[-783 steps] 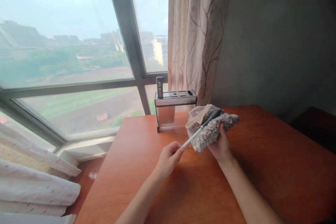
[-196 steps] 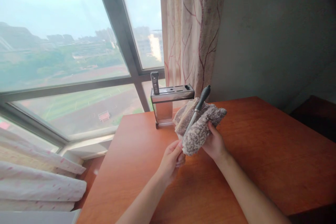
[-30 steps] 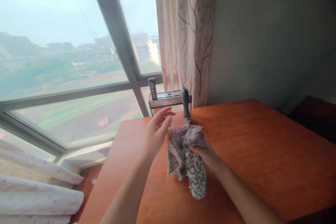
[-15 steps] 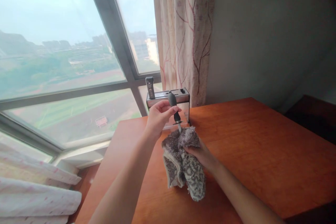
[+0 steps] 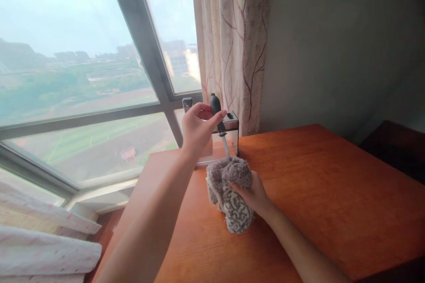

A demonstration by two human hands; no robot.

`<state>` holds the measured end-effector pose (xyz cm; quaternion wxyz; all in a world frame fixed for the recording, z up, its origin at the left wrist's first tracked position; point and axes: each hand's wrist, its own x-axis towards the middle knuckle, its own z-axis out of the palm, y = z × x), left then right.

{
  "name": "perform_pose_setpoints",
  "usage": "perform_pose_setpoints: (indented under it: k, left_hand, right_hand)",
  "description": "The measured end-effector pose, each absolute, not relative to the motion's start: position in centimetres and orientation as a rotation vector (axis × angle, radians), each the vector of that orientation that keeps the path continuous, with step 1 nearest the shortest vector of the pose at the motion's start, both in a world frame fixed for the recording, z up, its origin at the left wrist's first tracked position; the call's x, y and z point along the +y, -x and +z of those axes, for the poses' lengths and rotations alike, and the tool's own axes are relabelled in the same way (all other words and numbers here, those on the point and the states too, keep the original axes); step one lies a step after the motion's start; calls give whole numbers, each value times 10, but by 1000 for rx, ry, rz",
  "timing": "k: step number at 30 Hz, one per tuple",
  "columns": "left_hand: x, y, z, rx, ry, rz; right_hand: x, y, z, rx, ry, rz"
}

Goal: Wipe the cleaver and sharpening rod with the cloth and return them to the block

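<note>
My left hand (image 5: 201, 130) is closed in a pinch on the black ribbed handle of a sharpening steel (image 5: 225, 146). Its grey metal rod slants down, and the lower part is hidden inside a fluffy grey-and-cream cloth (image 5: 237, 212). My right hand (image 5: 254, 192) grips that cloth from the right, bunched around the rod, with the thumb on its near side. The cloth hangs over the wooden table.
Behind my left hand stands a knife block (image 5: 235, 135) with a metal-edged top, another handle (image 5: 187, 104) sticking up from it. The brown table (image 5: 318, 185) stretches right. A window (image 5: 83, 75) and a curtain (image 5: 244, 44) are beyond.
My left hand has risen with the handle, and more of the metal rod shows above the cloth. The cloth in my right hand has shifted up slightly and looks more bunched.
</note>
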<state>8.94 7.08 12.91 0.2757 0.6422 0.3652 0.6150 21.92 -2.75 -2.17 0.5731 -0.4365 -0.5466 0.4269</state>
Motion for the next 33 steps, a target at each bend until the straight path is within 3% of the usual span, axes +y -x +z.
perform_pose_setpoints:
  k: [10,19,33]
  left_hand:
    - [91,-83,181,805,-1738,1635]
    - [125,-69,231,705,-1794,1920]
    - [156,-72,258,861,-1945,1906]
  right_hand:
    - [-27,-220,-21,-1260,1016,1003]
    - [-26,-215,-23,-1350,1028,1016]
    - [-22,-211,-31,-1396,1028,1035]
